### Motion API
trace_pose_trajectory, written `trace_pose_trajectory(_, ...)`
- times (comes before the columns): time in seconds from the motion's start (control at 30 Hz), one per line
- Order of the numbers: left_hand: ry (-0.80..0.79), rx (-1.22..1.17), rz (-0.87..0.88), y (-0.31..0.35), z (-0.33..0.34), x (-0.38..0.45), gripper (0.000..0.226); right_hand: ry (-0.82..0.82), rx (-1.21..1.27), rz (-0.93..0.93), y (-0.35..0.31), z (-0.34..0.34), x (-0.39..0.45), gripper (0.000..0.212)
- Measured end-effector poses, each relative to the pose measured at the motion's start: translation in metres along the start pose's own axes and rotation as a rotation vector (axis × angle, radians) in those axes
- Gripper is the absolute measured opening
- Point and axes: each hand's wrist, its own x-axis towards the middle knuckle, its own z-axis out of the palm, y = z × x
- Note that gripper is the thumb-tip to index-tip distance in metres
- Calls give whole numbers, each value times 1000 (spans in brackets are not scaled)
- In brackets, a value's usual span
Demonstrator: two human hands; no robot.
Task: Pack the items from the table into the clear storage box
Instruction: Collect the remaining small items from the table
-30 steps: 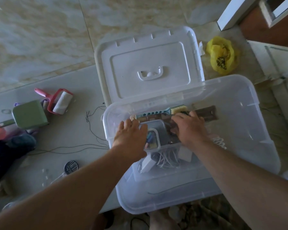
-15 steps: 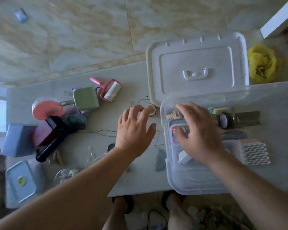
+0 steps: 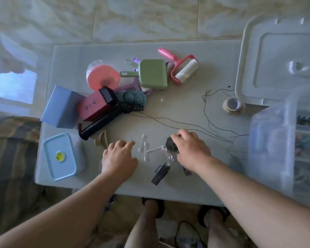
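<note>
The clear storage box [image 3: 272, 147] stands blurred at the table's right end, with several small items inside. Its white lid [image 3: 268, 56] lies flat behind it. My right hand [image 3: 191, 149] reaches over the table's front middle, fingers curled onto a dark round disc [image 3: 170, 144] that lies on the tabletop. My left hand [image 3: 118, 158] hovers with fingers apart, holding nothing, just left of several white cotton swabs [image 3: 143, 149]. A small black comb-like piece [image 3: 160, 173] lies in front of the swabs.
On the white table [image 3: 177, 192]: pink lint roller [image 3: 184, 68], green case [image 3: 153, 73], pink round tub [image 3: 102, 76], red box [image 3: 95, 106], blue box [image 3: 61, 106], light blue lidded container [image 3: 61, 156], black tool [image 3: 100, 122], tape roll [image 3: 233, 105], dark thread [image 3: 186, 124]. My feet show below the table's edge.
Both hands have left the storage box and moved left over the table. The view swung left with them. My right hand now rests on the dark disc.
</note>
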Motion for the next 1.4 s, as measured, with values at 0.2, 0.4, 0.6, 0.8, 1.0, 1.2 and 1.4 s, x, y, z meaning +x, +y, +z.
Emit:
trace_pose_trajectory(0.2, 42, 14, 48, 4, 28, 24, 65, 49, -18, 82, -9, 32, 23, 78)
trace_pose_trajectory(0.4, 41, -58, 31, 23, 46, 52, 64, 130, 154, 285, 8, 54, -3, 56)
trace_pose_trajectory(0.6, 35, -76, 140, 29, 51, 63, 39, 303, 123, 245, -4, 70, 5, 79)
trace_pose_trajectory(0.8, 65, 20, 232, 24, 51, 67, 22, 249, 90, 162, -13, 58, 32, 62)
trace_pose_trajectory(1.0, 58, 155, 247, 33, 56, 64, 15, 238, -106, 95, -5, 35, 48, 59)
trace_pose_trajectory(1.2, 57, 79, 272, 37, 53, 64, 23, 340, 82, 226, 24, 31, 43, 83)
trace_pose_trajectory(1.4, 38, 42, 279, 41, 50, 67, 26, 339, 201, 296, 3, 67, 9, 90)
